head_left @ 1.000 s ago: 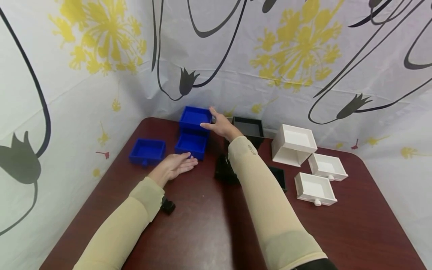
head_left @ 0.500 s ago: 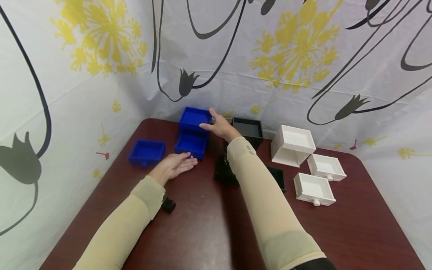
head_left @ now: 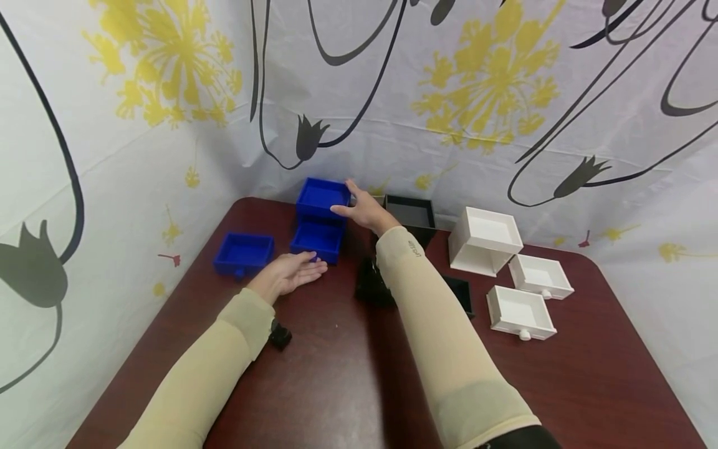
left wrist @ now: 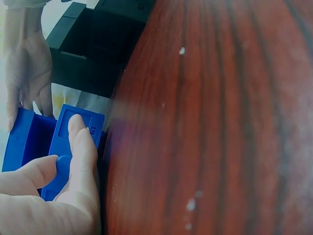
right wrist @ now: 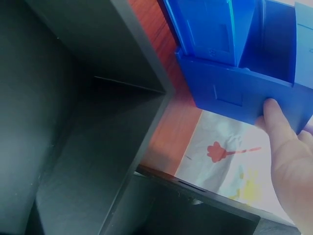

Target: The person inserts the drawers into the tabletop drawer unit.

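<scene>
A small blue cabinet [head_left: 320, 204] stands at the back left of the table, its lower blue drawer [head_left: 318, 237] sticking out and the bay above it bare. At the drawer's front, my left hand [head_left: 286, 274] pinches the knob [left wrist: 61, 162] between thumb and forefinger, the forefinger lying along the front panel. My right hand [head_left: 364, 209] holds the cabinet by its right side, with a fingertip flat on the side wall [right wrist: 230, 81]. Part of that hand is hidden past the back edge. A loose blue drawer [head_left: 244, 252] lies to the left.
Right of the blue cabinet is a black cabinet [head_left: 412, 215], partly behind the right forearm. A black drawer [head_left: 462, 294] lies nearer. Farther right are a white cabinet [head_left: 488, 227] and two white drawers [head_left: 541, 274]. Patterned cloth [head_left: 381, 137] hangs along the table's back.
</scene>
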Tool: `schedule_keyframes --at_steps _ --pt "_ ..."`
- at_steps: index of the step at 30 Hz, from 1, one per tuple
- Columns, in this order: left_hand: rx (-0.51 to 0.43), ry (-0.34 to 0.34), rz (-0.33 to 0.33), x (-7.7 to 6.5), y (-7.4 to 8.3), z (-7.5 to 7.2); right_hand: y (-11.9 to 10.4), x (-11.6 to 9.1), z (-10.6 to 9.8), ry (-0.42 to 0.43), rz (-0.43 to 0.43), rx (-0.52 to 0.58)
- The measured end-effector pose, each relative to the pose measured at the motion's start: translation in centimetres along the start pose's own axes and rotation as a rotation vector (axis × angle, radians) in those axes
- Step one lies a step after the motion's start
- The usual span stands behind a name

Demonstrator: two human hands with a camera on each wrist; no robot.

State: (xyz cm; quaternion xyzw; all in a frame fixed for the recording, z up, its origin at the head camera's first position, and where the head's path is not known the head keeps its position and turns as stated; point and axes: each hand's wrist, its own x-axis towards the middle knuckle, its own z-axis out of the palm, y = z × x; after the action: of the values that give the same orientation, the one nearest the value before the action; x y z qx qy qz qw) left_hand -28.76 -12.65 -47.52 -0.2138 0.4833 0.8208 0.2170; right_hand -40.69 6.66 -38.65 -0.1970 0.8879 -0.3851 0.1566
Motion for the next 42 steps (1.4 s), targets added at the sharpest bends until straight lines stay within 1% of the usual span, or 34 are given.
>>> schedule_keyframes --at_steps 6,14,20,26,34,42 --pt "0.015 -0.007 -0.013 0.02 0.19 -0.02 0.03 0.03 -0.08 0.006 -0.002 -0.006" --pt "0.0 -0.028 -0.018 0.1 0.13 -0.25 0.21 0.06 0.14 0.012 -0.003 0.003" --pt "0.011 -0.018 -0.031 -0.09 0.21 -0.16 0.12 -0.24 0.31 0.009 -0.02 -0.008" --pt "0.011 -0.018 -0.023 -0.02 0.38 -0.09 0.07 -0.37 0.22 0.009 -0.021 -0.001" --pt "0.021 -0.024 -0.021 0.08 0.51 -0.04 0.11 -0.31 0.05 -0.015 -0.005 0.097" --pt "0.027 -0.015 -0.026 0.07 0.46 0.0 0.13 -0.32 0.09 -0.023 -0.01 0.131"
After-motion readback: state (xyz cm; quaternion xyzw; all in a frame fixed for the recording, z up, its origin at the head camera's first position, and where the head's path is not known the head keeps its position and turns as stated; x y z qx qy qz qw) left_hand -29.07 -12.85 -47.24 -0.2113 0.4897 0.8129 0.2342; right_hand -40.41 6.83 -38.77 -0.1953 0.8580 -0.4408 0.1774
